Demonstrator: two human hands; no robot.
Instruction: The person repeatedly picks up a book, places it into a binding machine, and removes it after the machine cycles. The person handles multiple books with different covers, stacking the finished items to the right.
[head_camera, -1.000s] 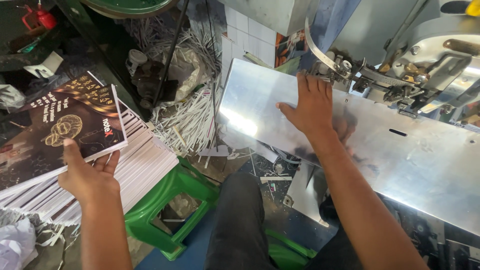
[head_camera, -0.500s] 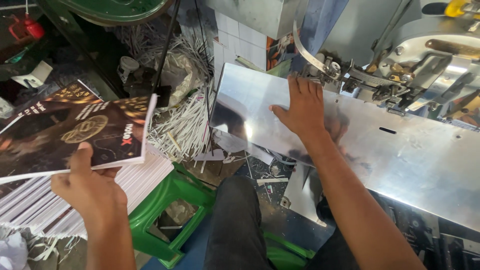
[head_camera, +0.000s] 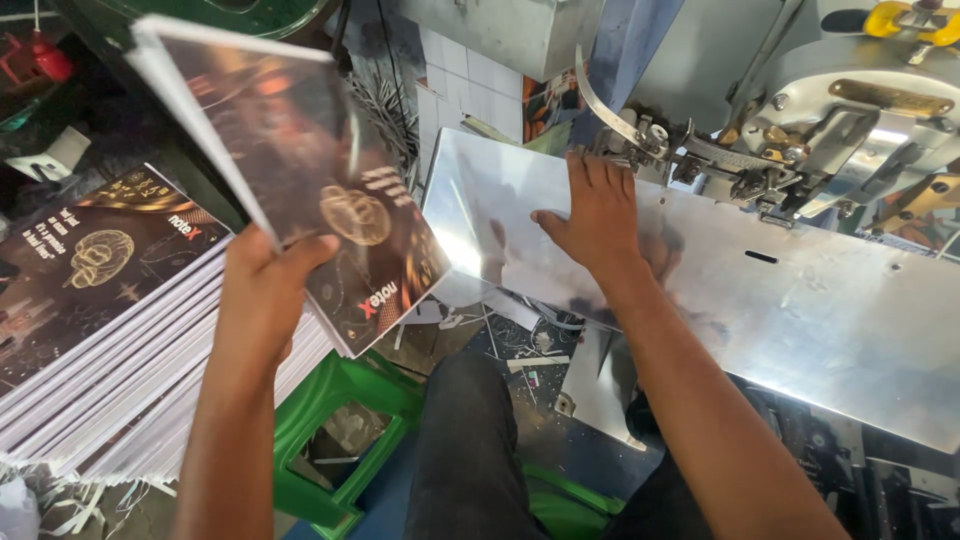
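My left hand (head_camera: 262, 300) grips a thin notebook (head_camera: 300, 170) with a dark glossy cover, raised and tilted above a stack of like notebooks (head_camera: 110, 320) at the left. My right hand (head_camera: 598, 213) lies flat, fingers spread, on the shiny metal table (head_camera: 800, 300) of a stitching machine (head_camera: 850, 110). It rests just in front of the machine's head and holds nothing.
A green plastic stool (head_camera: 335, 440) stands below the stack, beside my dark-trousered leg (head_camera: 470, 450). Paper trimmings (head_camera: 385, 110) pile up behind the table's left corner. A curved metal guide (head_camera: 600, 100) sticks out from the machine head.
My left hand lifted the top notebook off the stack and swung it up and to the right, toward the metal table. My right hand stayed flat on the table.
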